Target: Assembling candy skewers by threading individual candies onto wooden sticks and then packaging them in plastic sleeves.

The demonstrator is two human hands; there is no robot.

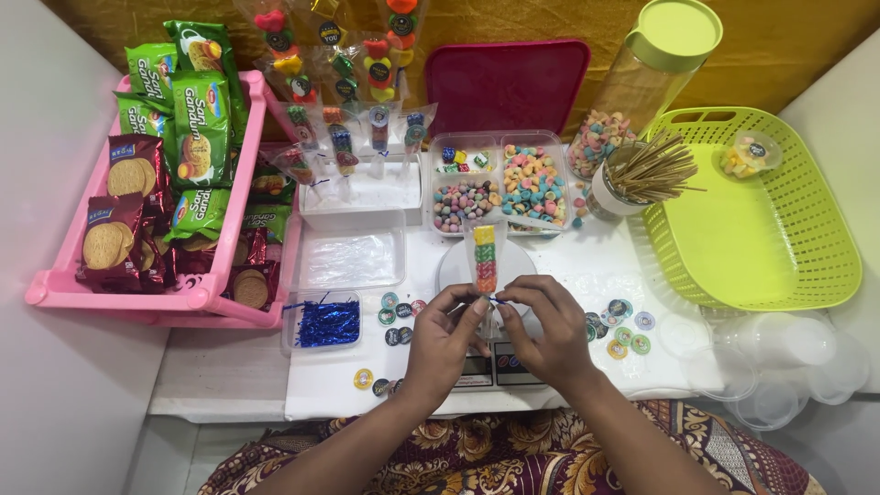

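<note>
Above the half-hidden scale [486, 367], both hands [500, 325] pinched on a wrapped candy skewer [484, 259] — blue tie barely visible.

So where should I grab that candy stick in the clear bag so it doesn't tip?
Probably pinch the candy skewer bag at its narrow neck, just under the sweets, coming in from both sides. It stands upright over the scale, top-heavy, and the left hand and right hand pinch there.

Green biscuit packets [200, 128] and dark red biscuit packets [115, 229] fill a pink basket [55, 289] at nine o'clock. Round stickers [627, 328] in green, blue and yellow lie scattered at four o'clock. A scale screen [477, 368] sits at six o'clock.
</note>
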